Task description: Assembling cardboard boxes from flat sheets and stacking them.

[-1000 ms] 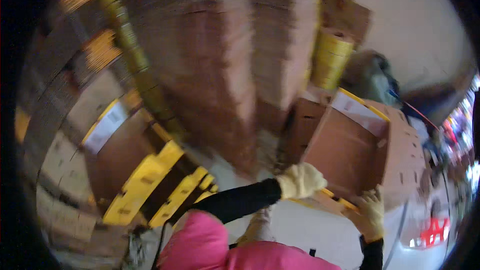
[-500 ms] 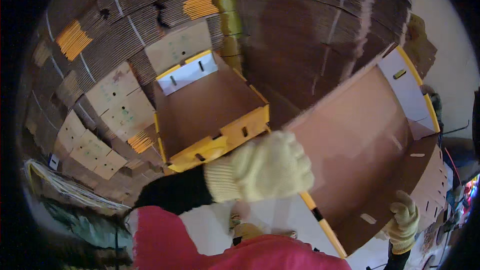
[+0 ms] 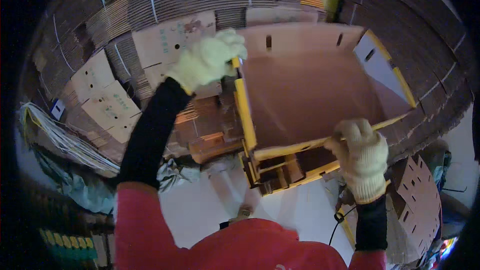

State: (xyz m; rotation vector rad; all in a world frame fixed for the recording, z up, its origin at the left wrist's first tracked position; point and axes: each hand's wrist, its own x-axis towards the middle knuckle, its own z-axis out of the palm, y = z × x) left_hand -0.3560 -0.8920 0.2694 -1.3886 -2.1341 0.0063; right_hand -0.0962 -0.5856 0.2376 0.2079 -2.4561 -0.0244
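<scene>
A shallow open cardboard box (image 3: 310,95), brown inside with yellow edges and a pale inner end wall, lies over another yellow-edged box (image 3: 285,172), whose near part shows beneath it. My left hand (image 3: 212,59), in a cream knitted glove, is closed at the upper box's far left corner; its fingertips are partly hidden and blurred. My gloved right hand (image 3: 361,157) is closed over the near wall, toward the right end, with fingers curled across the rim. The upper box is open upward.
Bundled stacks of flat cardboard (image 3: 195,2) line the far side. Loose flat sheets (image 3: 112,105) lean at the left, near a bundle of white straps (image 3: 70,140). Slotted cardboard (image 3: 420,195) stands at the right. Pale floor (image 3: 190,215) shows below.
The larger box has come from the tilted position at the right to lie over the other box. My left hand has gone out to its far left corner; my right hand grips its near wall.
</scene>
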